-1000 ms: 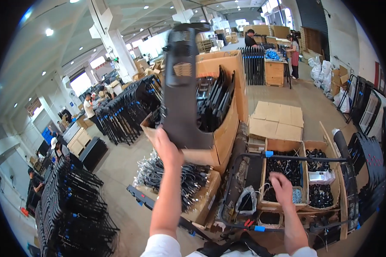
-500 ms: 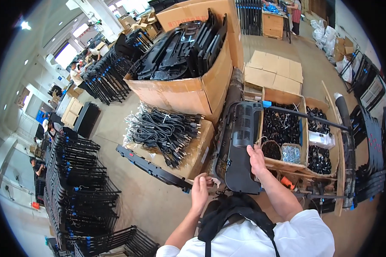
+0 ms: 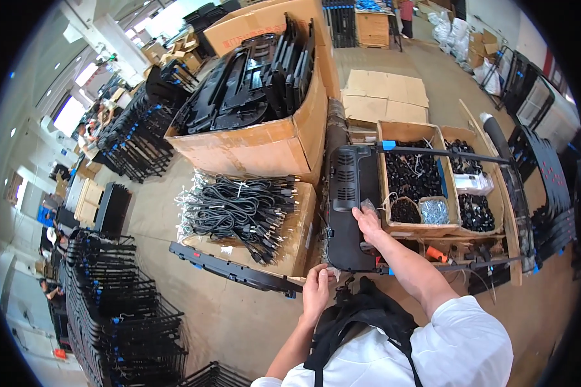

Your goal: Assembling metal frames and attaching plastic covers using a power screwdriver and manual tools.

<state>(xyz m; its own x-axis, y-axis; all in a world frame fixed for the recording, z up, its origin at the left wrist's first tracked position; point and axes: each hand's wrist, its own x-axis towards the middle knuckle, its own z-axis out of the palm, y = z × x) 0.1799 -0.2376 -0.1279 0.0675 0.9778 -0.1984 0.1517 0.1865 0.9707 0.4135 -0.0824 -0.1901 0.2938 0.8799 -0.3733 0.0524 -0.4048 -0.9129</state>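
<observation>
A long black plastic housing [image 3: 352, 242] with a slotted vent lies lengthwise in front of me. My right hand [image 3: 369, 226] is on its right side, fingers closed. A small greyish, see-through scrap [image 3: 368, 205] shows at those fingertips; what it is I cannot make out. Beside the housing's near left corner, my left hand [image 3: 316, 288] is closed in a pinch. From its fingertips pokes a crumpled piece of clear plastic film [image 3: 334, 273]. To the left of that hand, a curved black plastic strip [image 3: 232, 271] runs along the front of a carton.
Bundled black cables [image 3: 242, 209] lie on the carton [image 3: 297, 255]. Behind stands a big cardboard box [image 3: 239, 151] of black panels. At right, a divided wooden bin [image 3: 455, 229] holds small black parts and screws, a black bar [image 3: 445, 153] across it. Stacked black frames [image 3: 119, 297] stand left.
My left hand has moved right, closer to the housing's near corner. The right hand's fingers have drawn together, with a see-through scrap now showing there. The whole view has shifted a little.
</observation>
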